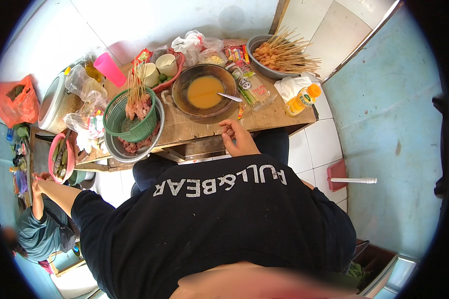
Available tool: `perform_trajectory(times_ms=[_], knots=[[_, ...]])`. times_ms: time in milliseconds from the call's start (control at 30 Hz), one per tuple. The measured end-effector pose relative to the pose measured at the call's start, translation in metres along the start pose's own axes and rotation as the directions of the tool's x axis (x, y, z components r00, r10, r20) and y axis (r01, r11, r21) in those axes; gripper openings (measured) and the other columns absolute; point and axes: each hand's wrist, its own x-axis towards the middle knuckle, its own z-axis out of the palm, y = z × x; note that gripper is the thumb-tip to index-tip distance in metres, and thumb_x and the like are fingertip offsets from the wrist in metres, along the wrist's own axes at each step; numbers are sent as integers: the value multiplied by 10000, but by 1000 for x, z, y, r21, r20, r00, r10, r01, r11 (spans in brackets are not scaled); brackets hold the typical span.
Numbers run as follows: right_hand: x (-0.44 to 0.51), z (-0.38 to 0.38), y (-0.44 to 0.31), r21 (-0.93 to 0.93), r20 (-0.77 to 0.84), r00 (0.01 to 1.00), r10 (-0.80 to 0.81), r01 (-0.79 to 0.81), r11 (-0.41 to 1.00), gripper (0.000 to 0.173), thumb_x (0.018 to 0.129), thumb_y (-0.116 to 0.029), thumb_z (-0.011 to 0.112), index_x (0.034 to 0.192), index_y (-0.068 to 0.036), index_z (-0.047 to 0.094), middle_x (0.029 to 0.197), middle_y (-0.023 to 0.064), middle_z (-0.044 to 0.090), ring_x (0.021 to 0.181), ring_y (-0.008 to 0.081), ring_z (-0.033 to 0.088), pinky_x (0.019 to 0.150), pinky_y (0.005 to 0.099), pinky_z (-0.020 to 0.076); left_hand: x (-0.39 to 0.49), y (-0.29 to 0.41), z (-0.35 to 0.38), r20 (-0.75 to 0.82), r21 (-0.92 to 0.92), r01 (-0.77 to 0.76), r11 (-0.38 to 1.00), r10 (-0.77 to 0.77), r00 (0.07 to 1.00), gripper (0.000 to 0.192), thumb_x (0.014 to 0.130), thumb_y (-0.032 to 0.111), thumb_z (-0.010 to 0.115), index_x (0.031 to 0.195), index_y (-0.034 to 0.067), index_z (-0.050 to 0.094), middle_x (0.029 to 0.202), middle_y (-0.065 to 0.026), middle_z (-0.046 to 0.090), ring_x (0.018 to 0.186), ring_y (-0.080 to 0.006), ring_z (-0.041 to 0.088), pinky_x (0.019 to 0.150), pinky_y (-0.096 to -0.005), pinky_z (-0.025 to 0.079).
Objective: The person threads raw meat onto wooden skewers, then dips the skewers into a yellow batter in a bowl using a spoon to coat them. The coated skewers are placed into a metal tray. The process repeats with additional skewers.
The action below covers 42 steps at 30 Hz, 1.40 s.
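My right hand [237, 137] hovers at the table's front edge with loosely curled fingers and nothing in it. Beyond it is a dark wok [176, 88] of orange-brown liquid with a spoon [230, 97] in it. My left arm reaches far left, where my left hand [38, 180] is small beside another person's hands; its grip is unclear. A green plastic basket [114, 125] holds raw meat skewers [137, 106] and sits on a metal bowl [116, 152] of raw meat. A grey basin [252, 46] at the back right holds many skewers of orange-coloured meat [267, 56].
Packaged sticks [260, 91] and an orange-capped bottle [301, 101] are on the table's right. Behind the baskets are a pink cup [110, 70] and a red tray [179, 63] with pale cups. A pink basket [70, 160] and a seated person [45, 231] are at left; a wall bounds the right.
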Motion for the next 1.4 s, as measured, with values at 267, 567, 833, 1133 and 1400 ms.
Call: perform_trajectory(times_ms=[267,567,833,1133,1400], knots=[[0,-2,-2,33,-23,999,47,-46,998,257,858,-30,519,1115,-28,507,845,30,525,732,100,493,702,238,418,-16,-5,8,12,0,33,999,-33,999,358,914,328,344,1004,20,501,879,-101,515,700,-207,499,556,-329,428],[3,14,0,49,6,999,-51,51,998,290,843,-16,518,1131,-38,492,852,63,517,705,128,515,665,253,434,-205,-125,142,774,369,-242,897,-153,614,390,890,172,489,1254,38,454,1183,-118,511,986,-232,557,832,-297,459],[-6,11,-3,70,-35,999,-31,33,997,298,835,-11,530,1131,-38,509,868,53,534,745,124,526,698,248,437,-333,-229,204,866,269,-790,551,-497,-52,1058,643,363,814,1418,1,191,1377,-226,370,1317,-317,307,1056,-402,292],[-10,7,3,84,-41,999,-25,28,996,281,832,-2,532,1111,-24,513,832,39,533,715,113,518,681,246,435,-329,-241,204,877,296,-804,515,-480,16,386,840,233,654,1137,4,560,952,-77,644,896,-141,601,790,-289,471],[-10,9,-5,80,5,1000,-1,1,997,279,840,15,522,1117,-20,507,851,30,525,735,81,488,702,220,415,-316,-243,195,910,353,-700,622,-401,103,169,899,144,556,978,-4,579,888,-76,642,843,-152,612,764,-293,476]])
